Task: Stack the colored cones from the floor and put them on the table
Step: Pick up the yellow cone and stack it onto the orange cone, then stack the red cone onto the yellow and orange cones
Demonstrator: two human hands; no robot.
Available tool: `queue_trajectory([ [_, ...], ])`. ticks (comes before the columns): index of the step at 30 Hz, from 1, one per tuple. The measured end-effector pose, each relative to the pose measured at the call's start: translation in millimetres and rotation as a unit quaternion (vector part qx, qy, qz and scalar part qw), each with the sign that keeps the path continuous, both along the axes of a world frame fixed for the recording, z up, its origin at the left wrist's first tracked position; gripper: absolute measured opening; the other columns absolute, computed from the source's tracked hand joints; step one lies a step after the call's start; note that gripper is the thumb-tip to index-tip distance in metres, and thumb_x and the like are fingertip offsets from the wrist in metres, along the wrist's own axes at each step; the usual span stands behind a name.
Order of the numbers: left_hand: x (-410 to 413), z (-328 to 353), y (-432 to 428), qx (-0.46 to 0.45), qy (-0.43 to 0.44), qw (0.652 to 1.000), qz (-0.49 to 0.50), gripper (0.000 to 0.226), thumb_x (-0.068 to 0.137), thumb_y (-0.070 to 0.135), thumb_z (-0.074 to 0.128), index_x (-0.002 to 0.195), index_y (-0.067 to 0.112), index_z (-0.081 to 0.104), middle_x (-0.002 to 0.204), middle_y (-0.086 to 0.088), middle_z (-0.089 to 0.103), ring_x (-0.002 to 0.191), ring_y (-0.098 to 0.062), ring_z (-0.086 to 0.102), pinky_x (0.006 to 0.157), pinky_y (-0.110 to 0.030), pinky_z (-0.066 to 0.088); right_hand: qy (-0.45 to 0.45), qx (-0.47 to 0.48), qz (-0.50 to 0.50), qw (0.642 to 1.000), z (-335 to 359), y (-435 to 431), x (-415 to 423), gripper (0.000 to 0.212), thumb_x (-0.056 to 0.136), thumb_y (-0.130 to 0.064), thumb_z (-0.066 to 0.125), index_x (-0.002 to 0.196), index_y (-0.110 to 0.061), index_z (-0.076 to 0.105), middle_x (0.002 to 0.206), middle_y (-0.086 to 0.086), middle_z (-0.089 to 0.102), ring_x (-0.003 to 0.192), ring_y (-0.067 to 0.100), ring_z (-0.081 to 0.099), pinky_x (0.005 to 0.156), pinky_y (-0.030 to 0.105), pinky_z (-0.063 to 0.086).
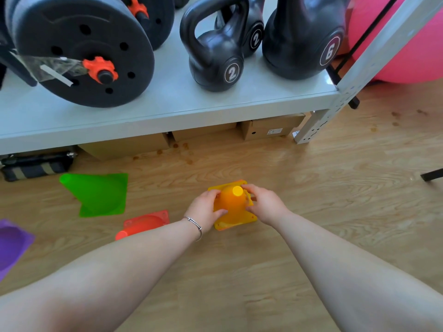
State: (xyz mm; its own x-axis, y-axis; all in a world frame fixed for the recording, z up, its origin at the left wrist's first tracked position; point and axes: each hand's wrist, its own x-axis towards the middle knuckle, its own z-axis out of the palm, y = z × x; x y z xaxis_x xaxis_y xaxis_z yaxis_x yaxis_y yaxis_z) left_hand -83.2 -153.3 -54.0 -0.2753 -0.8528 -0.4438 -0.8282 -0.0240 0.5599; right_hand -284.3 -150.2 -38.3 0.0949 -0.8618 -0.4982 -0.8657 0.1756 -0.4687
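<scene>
Left hand: your left hand (203,209) is wrapped around the left side of the yellow cone (233,204), fingers curled on its body; a thin bracelet (195,224) sits on that wrist.
Right hand: your right hand (262,203) grips the cone's right side, fingers closed on it.
Yellow cone: upright on the floor (311,188), tip up, square base flat. An orange edge shows under the base, so a second cone may sit below it; can't tell for sure.
Other cones: green cone (98,195) on its side, well left. Red cone (143,224) on its side, just beside your left forearm. Purple cone (10,245) at the left frame edge, cut off.
Boxes: cardboard boxes (268,128) under the shelf, closed; contents hidden.
Shelf: grey metal shelf (167,109) holds kettlebells (215,58) marked 2 and 6 and a black weight plate (86,46) with an orange collar.
Room: wood-look floor, pink exercise ball (407,44) at right behind the shelf post.
</scene>
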Motion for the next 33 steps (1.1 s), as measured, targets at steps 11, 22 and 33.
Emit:
queue_trajectory([
  [11, 12.2, 25.2, -7.1, -0.186, -0.234, 0.951, -0.078, 0.063, 0.085, 0.04, 0.059, 0.138, 0.015, 0.035, 0.133, -0.013, 0.049, 0.128, -0.033, 0.042, 0.103, -0.047, 0.038, 0.254, -0.144, 0.091, 0.952, 26.0, -1.3, 8.5, 0.041, 0.093, -0.015, 0.05, 0.133, -0.017, 0.044, 0.119, 0.009, 0.063, 0.113, 0.035, 0.056, 0.094, 0.046, 0.044],
  [22, 57.8, 85.4, -28.0, -0.265, -0.289, 0.92, -0.025, 0.054, 0.09, 0.024, 0.051, 0.141, 0.013, 0.035, 0.147, -0.015, 0.04, 0.142, -0.033, 0.03, 0.116, -0.052, 0.023, 0.273, -0.281, 0.109, 0.914, 91.2, -44.2, 40.8, 0.045, 0.091, -0.016, 0.051, 0.135, -0.014, 0.047, 0.127, 0.009, 0.061, 0.128, 0.033, 0.049, 0.109, 0.05, 0.035],
  [33, 182.1, 131.7, 29.1, -0.228, -0.357, 0.904, 0.064, 0.061, 0.085, 0.03, 0.06, 0.14, 0.012, 0.039, 0.145, -0.015, 0.043, 0.138, -0.033, 0.037, 0.112, -0.046, 0.031, 0.18, -0.295, 0.222, 0.912, 103.6, -18.1, 161.1, 0.051, 0.084, -0.012, 0.049, 0.135, -0.012, 0.049, 0.121, 0.008, 0.063, 0.119, 0.033, 0.054, 0.105, 0.046, 0.038],
])
